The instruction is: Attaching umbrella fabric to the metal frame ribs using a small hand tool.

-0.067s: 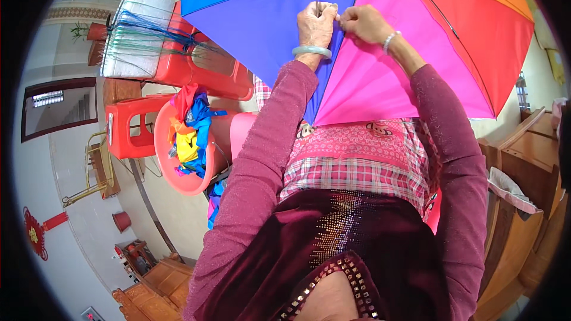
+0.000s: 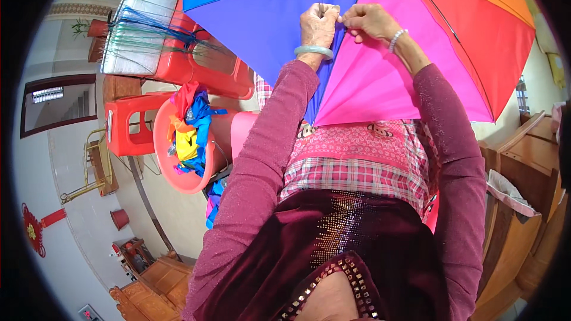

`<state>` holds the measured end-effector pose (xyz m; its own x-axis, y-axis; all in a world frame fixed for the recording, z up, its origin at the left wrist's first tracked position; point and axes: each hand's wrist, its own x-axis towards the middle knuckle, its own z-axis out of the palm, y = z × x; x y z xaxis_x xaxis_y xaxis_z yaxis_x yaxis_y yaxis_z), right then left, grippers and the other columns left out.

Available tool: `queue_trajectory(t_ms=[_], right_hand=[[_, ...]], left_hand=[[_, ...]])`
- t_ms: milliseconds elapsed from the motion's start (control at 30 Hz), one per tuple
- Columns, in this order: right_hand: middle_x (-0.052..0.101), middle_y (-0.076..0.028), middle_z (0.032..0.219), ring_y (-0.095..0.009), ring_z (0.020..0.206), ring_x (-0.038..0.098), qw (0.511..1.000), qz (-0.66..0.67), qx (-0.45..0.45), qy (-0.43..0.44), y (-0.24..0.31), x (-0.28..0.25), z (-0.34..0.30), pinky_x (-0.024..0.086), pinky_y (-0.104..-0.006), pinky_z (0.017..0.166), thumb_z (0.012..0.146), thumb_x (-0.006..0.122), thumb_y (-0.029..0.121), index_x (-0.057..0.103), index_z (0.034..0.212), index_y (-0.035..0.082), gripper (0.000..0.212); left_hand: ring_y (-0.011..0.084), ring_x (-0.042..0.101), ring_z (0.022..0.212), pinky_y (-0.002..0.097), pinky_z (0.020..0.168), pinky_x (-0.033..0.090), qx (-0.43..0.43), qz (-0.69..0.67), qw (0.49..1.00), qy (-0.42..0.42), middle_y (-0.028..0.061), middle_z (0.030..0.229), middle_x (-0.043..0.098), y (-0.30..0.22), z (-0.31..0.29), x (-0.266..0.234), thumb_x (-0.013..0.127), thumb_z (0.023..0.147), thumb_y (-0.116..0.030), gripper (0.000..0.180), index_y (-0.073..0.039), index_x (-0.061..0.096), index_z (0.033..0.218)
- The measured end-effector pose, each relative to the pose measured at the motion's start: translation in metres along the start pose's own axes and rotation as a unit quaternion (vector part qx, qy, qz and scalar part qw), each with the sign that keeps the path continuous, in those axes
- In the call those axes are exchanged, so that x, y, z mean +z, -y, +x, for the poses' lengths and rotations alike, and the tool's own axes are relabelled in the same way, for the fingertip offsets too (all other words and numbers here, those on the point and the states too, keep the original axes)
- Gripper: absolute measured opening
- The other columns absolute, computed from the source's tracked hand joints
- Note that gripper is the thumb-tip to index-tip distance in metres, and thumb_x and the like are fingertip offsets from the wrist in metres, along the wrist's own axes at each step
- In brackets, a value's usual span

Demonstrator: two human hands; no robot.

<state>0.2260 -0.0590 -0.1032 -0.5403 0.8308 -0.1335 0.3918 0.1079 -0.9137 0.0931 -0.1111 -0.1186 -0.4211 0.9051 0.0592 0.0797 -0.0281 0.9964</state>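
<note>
A multicoloured umbrella (image 2: 380, 71) is spread over my lap, its inner side with dark ribs facing me. My left hand (image 2: 319, 25), with a pale green bangle at the wrist, is closed on the umbrella at the seam between the purple and pink panels. My right hand (image 2: 370, 22), wearing a beaded bracelet, meets the left fingertips at that seam. Its thumb and forefinger are pinched together, the other fingers curled. Whatever lies in this pinch is too small to make out. Below the umbrella, a pink patterned apron (image 2: 357, 142) covers my lap.
To the left, a pink bucket (image 2: 162, 163) holds crumpled colourful cloth (image 2: 189, 137). Behind it are red plastic stools (image 2: 122, 128), one bearing a white foam block (image 2: 134, 32) hung with blue and green strands. Wooden furniture (image 2: 517, 172) stands at the right.
My right hand has shifted slightly, and its lower fingers show more beneath the pinch. My left hand keeps its place on the seam. The whole view has moved a little.
</note>
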Motion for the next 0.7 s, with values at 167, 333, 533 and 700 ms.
queue_trajectory(t_ms=[167, 333, 533, 700], right_hand=[[0.057, -0.007, 0.067, -0.013, 0.055, 0.055, 0.927, 0.294, -0.147, -0.180, 0.040, -0.040, 0.017, 0.047, -0.0241, 0.050, 0.082, 0.050, 0.010, 0.055, 0.089, 0.000, 0.013], [0.059, -0.007, 0.075, -0.015, 0.064, 0.058, 0.841, 0.335, -0.265, -0.333, 0.076, -0.116, 0.003, 0.050, -0.0254, 0.058, 0.083, 0.051, 0.008, 0.054, 0.091, 0.000, 0.012], [0.059, -0.007, 0.077, -0.017, 0.069, 0.060, 0.814, 0.342, -0.297, -0.363, 0.070, -0.138, 0.000, 0.052, -0.0286, 0.064, 0.084, 0.051, 0.009, 0.054, 0.095, 0.001, 0.014], [0.059, -0.008, 0.077, -0.018, 0.069, 0.060, 0.788, 0.358, -0.291, -0.407, 0.071, -0.155, -0.003, 0.053, -0.0293, 0.063, 0.084, 0.051, 0.009, 0.054, 0.095, 0.001, 0.014]], left_hand=[[0.0056, 0.048, 0.056, 0.0209, 0.052, 0.039, -0.004, 0.064, 0.998, 0.019, 0.0016, 0.062, 0.058, -0.002, -0.001, -0.021, 0.060, 0.075, -0.018, 0.016, -0.002, 0.059, 0.075], [0.0061, 0.049, 0.058, 0.0210, 0.055, 0.039, -0.007, 0.087, 0.994, 0.069, 0.0011, 0.062, 0.057, -0.001, 0.002, -0.011, 0.060, 0.075, -0.018, 0.016, -0.002, 0.059, 0.074], [0.0058, 0.049, 0.058, 0.0212, 0.055, 0.039, 0.002, 0.127, 0.987, 0.102, 0.0006, 0.064, 0.058, 0.000, 0.008, -0.014, 0.061, 0.074, -0.019, 0.017, -0.002, 0.059, 0.073], [0.0062, 0.049, 0.059, 0.0223, 0.056, 0.040, -0.042, 0.125, 0.979, 0.156, 0.0006, 0.065, 0.058, -0.010, 0.006, -0.011, 0.061, 0.073, -0.018, 0.016, -0.002, 0.061, 0.073]])
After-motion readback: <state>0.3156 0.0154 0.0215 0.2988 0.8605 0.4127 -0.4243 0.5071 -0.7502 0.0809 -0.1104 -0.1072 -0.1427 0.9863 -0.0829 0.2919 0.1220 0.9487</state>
